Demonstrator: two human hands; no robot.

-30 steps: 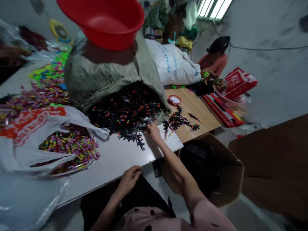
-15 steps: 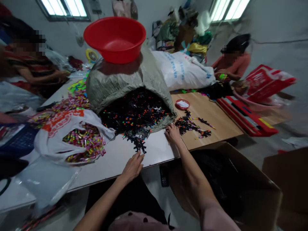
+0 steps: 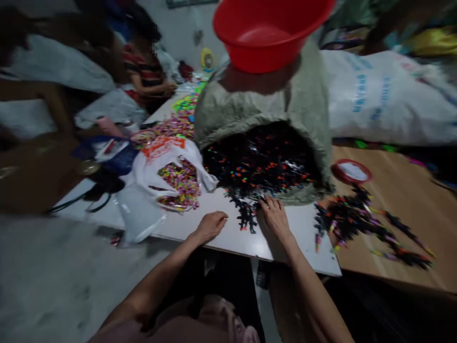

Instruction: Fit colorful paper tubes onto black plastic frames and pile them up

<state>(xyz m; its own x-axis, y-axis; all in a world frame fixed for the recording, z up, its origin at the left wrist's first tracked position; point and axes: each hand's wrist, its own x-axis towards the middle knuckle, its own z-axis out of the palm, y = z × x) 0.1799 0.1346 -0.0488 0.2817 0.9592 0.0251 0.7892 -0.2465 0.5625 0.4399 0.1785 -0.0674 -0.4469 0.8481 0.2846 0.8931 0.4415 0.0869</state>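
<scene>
Left hand rests on the white tabletop, out in front of the grey-green sack and left of its middle; fingers curled in close together, can't tell if anything is pinched in them. Right hand is palm down right at the sack's lower lip, fingers loosely bent and a little apart, tips at the edge of the spill; can't tell if it has a piece. Loose black pieces lie between the hands, spilling out from the sack's mouth, with many more piled inside it. They look like thin moulded plastic: likely light, stiff, a bit slick, prone to snagging on each other, narrow ends maybe snappable. I'd pinch one by its thicker middle at the outer edge of the spill, not by a tip deep in the heap. Left of the sack, white plastic bag with small colourful tubes; right of it, cluster of black pieces with coloured ends. Red basin sits on top of the sack, co-worker well beyond it to the left
</scene>
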